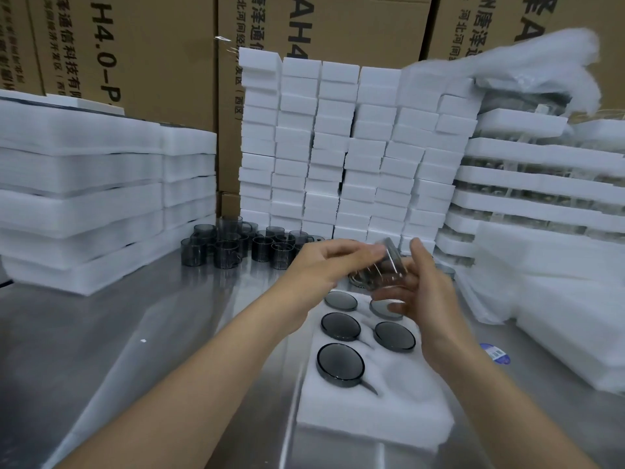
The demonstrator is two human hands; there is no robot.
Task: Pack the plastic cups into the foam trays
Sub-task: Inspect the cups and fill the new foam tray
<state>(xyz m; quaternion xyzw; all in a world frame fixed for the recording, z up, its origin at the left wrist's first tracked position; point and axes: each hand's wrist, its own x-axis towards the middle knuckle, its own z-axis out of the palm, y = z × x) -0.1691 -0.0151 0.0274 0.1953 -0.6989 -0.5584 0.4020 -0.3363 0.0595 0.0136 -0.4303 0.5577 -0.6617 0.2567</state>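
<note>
— Above the far half of the foam tray (372, 418), between both hands: 1 smoky plastic cup (384, 270), tilted, clear of the foam.

— State of each grip?

— Left hand (324, 262): fingertips pinched on the cup's upper end. Right hand (424, 294): fingers curled beneath and around the lower side, thumb raised. Both grips clamped on the same cup.

— Step in hand?

— Judged as orientation before insertion: cup angled, not yet lined up with any pocket. Below it, 5 seated cups (340, 365), seen as dark discs in 2 columns, with the nearest one's handle lying in a slot toward the right.

— Requirements of the next move?

— Probably a descent into a free pocket. Far-end pockets hidden behind the hands, so cannot tell which 1 is open. Likely needs: cup squared to the tray, handle turned to match its slot, then a straight push down into soft foam without nudging the neighbours just beside.

— Share of the task left?

— Large, by appearance: a cluster of loose cups (236, 247) at the back of the tabletop (135, 350), at the foot of the foam blocks (338, 147), with stacked trays (84, 198) at the left.
</note>
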